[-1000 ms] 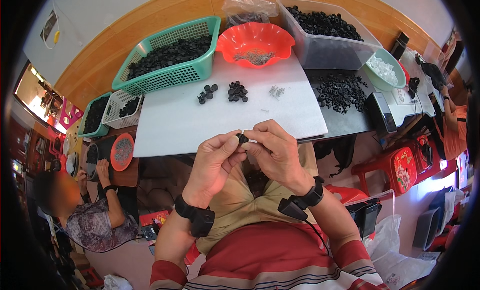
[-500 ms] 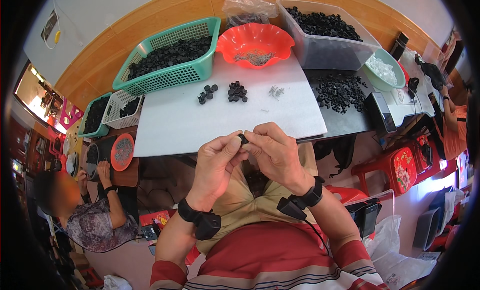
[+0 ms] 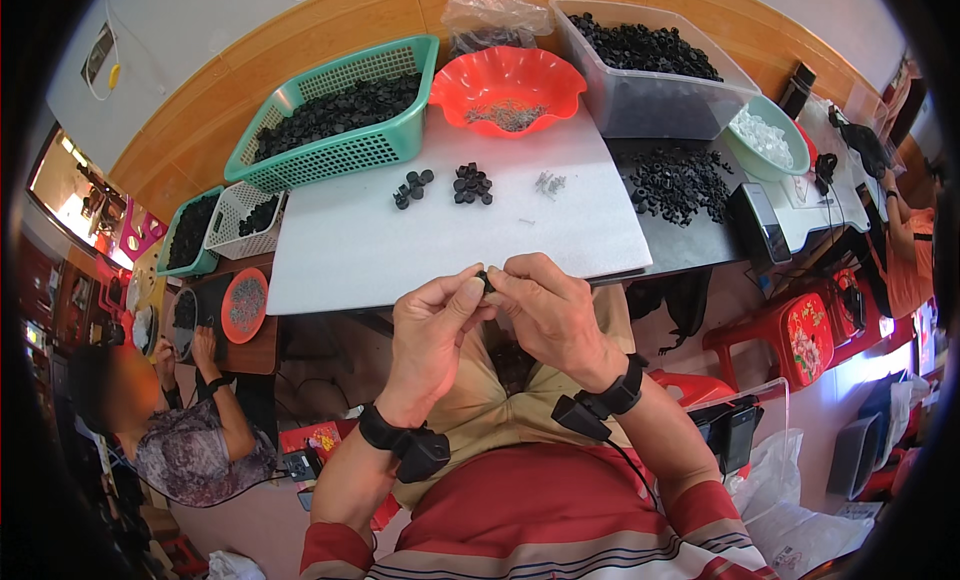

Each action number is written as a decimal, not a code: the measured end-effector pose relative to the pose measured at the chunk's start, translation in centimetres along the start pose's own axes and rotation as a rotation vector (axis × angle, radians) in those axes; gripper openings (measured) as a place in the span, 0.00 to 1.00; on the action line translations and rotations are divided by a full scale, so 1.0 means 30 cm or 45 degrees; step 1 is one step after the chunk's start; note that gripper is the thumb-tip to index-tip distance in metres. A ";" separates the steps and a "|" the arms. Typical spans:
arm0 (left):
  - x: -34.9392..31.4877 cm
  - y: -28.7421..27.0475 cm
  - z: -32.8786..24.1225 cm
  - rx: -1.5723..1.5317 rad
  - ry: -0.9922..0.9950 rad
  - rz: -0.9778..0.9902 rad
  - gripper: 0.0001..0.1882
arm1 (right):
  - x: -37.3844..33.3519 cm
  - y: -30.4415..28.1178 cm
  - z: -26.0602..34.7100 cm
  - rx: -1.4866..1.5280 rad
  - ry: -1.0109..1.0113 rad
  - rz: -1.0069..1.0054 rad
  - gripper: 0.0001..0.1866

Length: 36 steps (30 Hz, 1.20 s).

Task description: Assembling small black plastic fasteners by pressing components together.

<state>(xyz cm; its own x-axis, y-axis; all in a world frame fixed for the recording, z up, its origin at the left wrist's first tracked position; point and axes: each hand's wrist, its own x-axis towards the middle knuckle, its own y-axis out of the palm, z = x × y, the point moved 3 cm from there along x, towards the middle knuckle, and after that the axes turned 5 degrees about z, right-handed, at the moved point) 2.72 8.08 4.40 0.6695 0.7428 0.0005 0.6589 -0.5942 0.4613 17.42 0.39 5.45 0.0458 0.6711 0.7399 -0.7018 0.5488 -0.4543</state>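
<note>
Just past the near edge of the white board (image 3: 420, 255), my left hand (image 3: 430, 330) and my right hand (image 3: 548, 315) meet and pinch one small black plastic part (image 3: 486, 278) between thumbs and fingers. Most of the part is covered by the fingertips. On the board lie two small groups of black parts, a left cluster of round caps (image 3: 411, 188) and a right cluster of caps (image 3: 472, 184). To their right is a little pile of thin, pale metal pins (image 3: 548, 184), with a stray pin (image 3: 527, 220) nearer to me.
Behind the board stand a green basket (image 3: 330, 145) of black parts, a red scalloped bowl (image 3: 465, 75) of pins and a clear bin (image 3: 650, 105) of black parts. Loose black pieces (image 3: 680, 185) cover the dark table at right. A co-worker (image 3: 195, 440) sits at left.
My hands stay together on the black part and have shifted only slightly, with the right fingers a little lower. The things on the board look unchanged.
</note>
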 end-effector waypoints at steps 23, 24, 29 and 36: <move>-0.024 0.031 0.018 0.191 0.008 -0.011 0.15 | 0.006 -0.041 -0.017 0.181 0.166 0.094 0.11; -0.026 0.032 0.019 0.191 0.008 -0.010 0.15 | 0.008 -0.044 -0.017 0.187 0.154 0.115 0.11; -0.021 0.034 0.024 0.184 0.041 0.027 0.14 | 0.020 -0.062 -0.009 0.162 0.133 0.181 0.11; -0.021 0.013 0.020 0.119 0.003 0.035 0.14 | 0.024 -0.066 -0.025 0.300 0.316 0.217 0.13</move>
<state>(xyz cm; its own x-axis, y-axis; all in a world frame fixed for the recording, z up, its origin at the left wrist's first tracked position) 2.77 7.19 4.05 0.6869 0.7266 0.0140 0.6697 -0.6403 0.3760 19.37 0.15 6.51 0.0649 0.8592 0.5075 -0.8571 0.3085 -0.4126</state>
